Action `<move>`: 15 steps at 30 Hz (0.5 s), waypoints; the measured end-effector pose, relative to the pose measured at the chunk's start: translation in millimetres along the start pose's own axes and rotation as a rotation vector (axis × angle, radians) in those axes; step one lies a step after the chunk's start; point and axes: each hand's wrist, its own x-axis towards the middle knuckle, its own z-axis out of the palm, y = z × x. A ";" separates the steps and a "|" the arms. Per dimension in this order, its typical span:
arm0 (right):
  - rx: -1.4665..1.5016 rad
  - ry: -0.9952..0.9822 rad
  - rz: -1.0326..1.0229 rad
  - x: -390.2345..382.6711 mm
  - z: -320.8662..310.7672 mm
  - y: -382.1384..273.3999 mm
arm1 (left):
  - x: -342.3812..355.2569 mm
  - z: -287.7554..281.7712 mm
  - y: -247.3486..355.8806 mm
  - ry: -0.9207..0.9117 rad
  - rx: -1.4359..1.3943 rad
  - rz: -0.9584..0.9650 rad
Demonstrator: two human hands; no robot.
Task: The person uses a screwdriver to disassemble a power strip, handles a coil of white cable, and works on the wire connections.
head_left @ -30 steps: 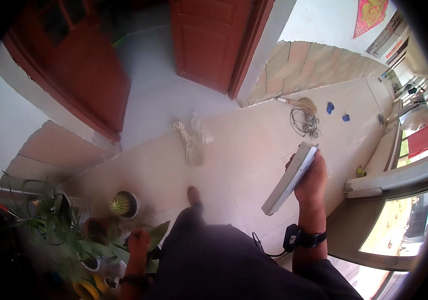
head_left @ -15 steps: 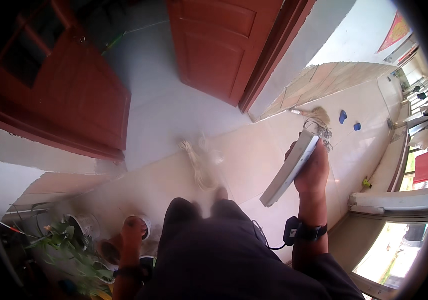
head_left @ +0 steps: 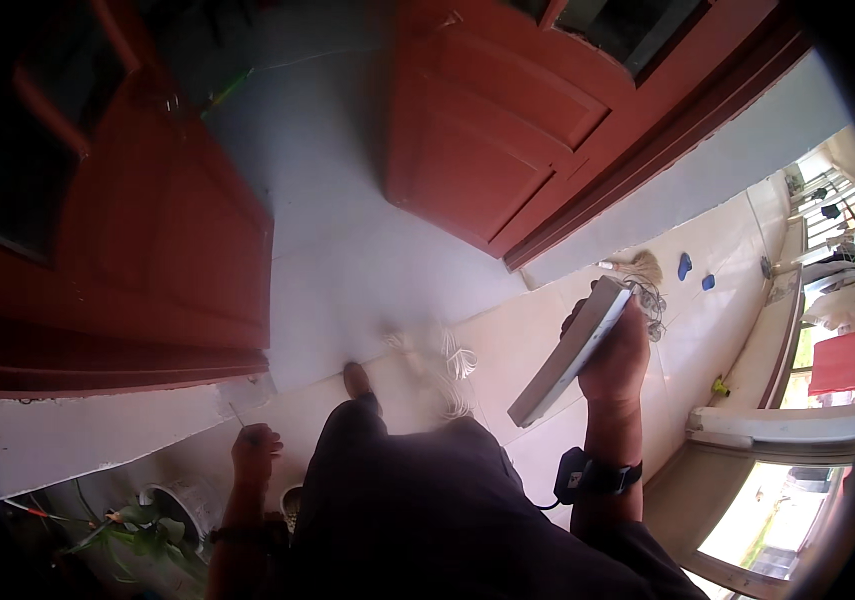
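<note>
The fingers of the right hand (head_left: 616,355) wrap round a long, pale bar (head_left: 568,350), gripping its upper half from both sides; the bar is held slanting above the floor (head_left: 518,320), its lower end pointing down toward the person's left. The right forearm rises from the lower edge, a dark wristband (head_left: 613,476) with a black box on it. The left hand (head_left: 256,450) hangs lower, apart from the bar, its fingers curled inward; a thin rod (head_left: 238,414) shows at its top, too small to tell whether they pinch it. Between the arms are dark trousers (head_left: 408,500) and a brown shoe (head_left: 358,380). Just ahead, loose white cords (head_left: 460,362) lie across the floor near the doorway, where two red-brown doors stand open, left (head_left: 168,230) and right (head_left: 498,130). Beyond the bar lie a broom (head_left: 643,264), coiled wires (head_left: 656,312) and two blue slippers (head_left: 685,266); a leafy plant (head_left: 143,530) is by the left forearm
</note>
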 end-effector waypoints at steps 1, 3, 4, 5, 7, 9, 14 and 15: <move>-0.006 -0.042 0.002 5.0 13.6 2.6 | 10.9 -10.7 6.9 0.012 0.001 -0.010; 0.010 -0.033 0.002 16.5 36.1 6.1 | 35.0 -27.8 22.8 -0.014 0.026 -0.062; -0.003 -0.018 -0.010 22.9 45.9 7.0 | 44.5 -32.5 28.6 -0.011 0.014 -0.054; -0.017 -0.002 -0.022 28.9 54.7 7.6 | 53.2 -35.8 33.4 -0.008 0.002 -0.048; -0.027 0.019 -0.023 38.0 70.5 12.9 | 71.1 -39.6 37.6 -0.025 0.003 -0.051; -0.043 0.045 -0.021 48.3 81.4 18.3 | 83.2 -37.2 48.6 -0.047 0.006 -0.062; -0.059 0.044 -0.011 91.8 102.6 28.7 | 113.8 -23.7 84.7 -0.033 0.026 -0.080; -0.057 0.046 -0.009 104.8 106.2 31.5 | 121.5 -22.7 90.7 -0.033 0.029 -0.082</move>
